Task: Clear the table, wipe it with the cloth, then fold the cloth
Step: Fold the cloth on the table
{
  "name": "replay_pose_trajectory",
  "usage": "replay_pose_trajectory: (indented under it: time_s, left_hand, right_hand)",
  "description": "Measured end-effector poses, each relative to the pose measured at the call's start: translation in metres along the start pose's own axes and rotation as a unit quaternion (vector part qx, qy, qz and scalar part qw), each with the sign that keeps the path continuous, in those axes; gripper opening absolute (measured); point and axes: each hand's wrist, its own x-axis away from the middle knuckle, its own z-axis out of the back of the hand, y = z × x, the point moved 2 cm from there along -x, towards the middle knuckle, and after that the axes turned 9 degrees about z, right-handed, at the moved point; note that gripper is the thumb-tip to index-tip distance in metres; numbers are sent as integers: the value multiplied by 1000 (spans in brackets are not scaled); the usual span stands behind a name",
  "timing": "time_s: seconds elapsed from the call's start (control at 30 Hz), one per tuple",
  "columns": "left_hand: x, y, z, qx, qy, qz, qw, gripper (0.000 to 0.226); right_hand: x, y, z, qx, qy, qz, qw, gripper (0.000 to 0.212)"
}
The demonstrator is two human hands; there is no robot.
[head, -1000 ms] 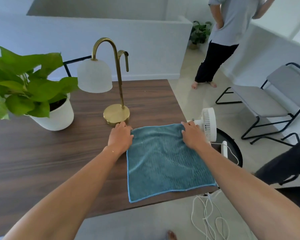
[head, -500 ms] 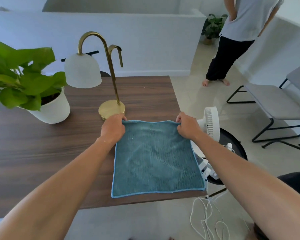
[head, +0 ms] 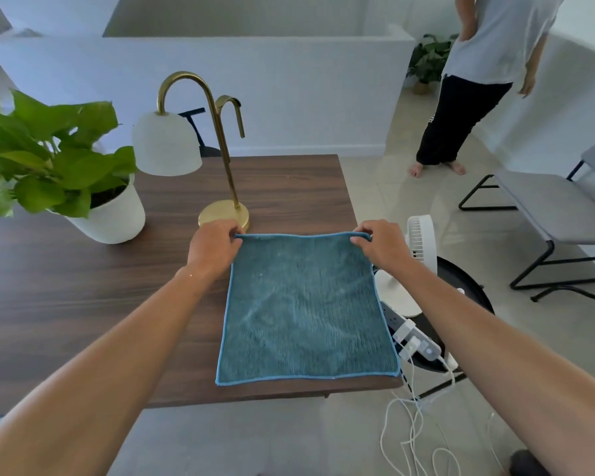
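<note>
Pinching the cloth (head: 306, 307) by its far corners — left hand (head: 213, 249), right hand (head: 382, 247) — table (head: 66, 286) bare leftward.

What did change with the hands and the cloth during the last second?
Both hands went from lying flat on the far corners of the cloth to pinching them: the left hand and right hand now each have a grip, lifting that edge slightly. The cloth otherwise stayed spread on the table; lamp and plant are unmoved.
</note>
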Motion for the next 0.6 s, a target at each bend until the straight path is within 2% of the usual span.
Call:
replay_pose_trajectory:
  time_s: [0.1, 0.17, 0.4, 0.6]
  left_hand:
    - [9, -7, 14, 45, 55, -1, 997, 10]
    - [14, -8, 21, 54, 64, -9, 996, 9]
    - [43, -9, 32, 97, 65, -11, 993, 11]
    - [106, -38, 29, 76, 59, -21, 995, 20]
  right_hand:
    - [9, 1, 11, 23, 69, 24, 997, 12]
    - [12, -1, 19, 27, 94, 28, 995, 13]
    - [31, -13, 28, 6, 98, 51, 994, 8]
    - [90, -4, 28, -18, 75, 63, 995, 4]
